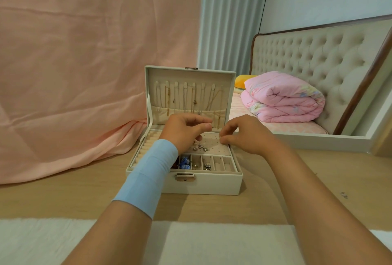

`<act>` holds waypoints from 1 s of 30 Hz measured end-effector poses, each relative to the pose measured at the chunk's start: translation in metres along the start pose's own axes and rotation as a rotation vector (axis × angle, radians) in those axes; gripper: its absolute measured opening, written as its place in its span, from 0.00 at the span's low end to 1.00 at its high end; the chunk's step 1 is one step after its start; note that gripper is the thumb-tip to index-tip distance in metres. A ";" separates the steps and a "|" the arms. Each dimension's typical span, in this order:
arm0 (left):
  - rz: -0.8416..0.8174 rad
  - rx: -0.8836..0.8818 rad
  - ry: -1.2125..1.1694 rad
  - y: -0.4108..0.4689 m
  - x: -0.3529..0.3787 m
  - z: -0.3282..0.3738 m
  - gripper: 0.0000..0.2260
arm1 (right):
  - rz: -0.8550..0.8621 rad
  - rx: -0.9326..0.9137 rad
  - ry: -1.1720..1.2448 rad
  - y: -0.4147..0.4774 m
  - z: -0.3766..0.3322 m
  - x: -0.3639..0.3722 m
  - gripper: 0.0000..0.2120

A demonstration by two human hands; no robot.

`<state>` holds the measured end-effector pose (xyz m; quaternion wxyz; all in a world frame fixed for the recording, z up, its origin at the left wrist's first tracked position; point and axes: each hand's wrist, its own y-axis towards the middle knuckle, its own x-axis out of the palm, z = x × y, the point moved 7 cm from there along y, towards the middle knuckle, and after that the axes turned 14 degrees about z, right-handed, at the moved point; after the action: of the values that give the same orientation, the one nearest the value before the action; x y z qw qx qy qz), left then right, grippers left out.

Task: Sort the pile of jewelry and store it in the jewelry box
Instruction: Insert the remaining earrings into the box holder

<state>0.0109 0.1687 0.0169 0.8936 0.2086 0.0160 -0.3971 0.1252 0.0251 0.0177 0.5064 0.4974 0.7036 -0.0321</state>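
Note:
A cream jewelry box [201,184] stands open on the wooden table, its lid upright with several necklaces [194,99] hanging inside. My left hand [184,131], with a light blue band on the wrist, hovers over the earring panel [214,144] and pinches a tiny pale earring at its fingertips. My right hand [244,133] is beside it, thumb and forefinger pinched together on something very small. Several silver earrings [199,147] lie on the panel. Front compartments hold blue pieces [184,164] and small metal pieces [206,166].
A small loose piece of jewelry [344,195] lies on the table at the right. A white cloth [191,241] covers the near edge. Pink fabric [84,73] hangs behind on the left. A mirror [307,95] at the right shows a bed and folded pink quilt.

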 end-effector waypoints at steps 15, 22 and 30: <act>0.034 -0.087 -0.055 -0.006 0.009 0.011 0.08 | 0.066 -0.002 0.603 -0.005 -0.034 -0.034 0.08; -0.032 -0.034 0.002 -0.008 0.015 0.011 0.09 | 0.088 0.012 0.536 -0.003 -0.021 -0.028 0.03; -0.237 0.200 0.707 -0.012 0.034 -0.006 0.12 | -0.003 -0.010 -0.003 -0.002 0.005 -0.004 0.08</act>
<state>0.0262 0.1394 0.0007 0.7562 0.4156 0.3081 -0.4007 0.1276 0.0186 0.0172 0.5100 0.4939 0.7036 -0.0302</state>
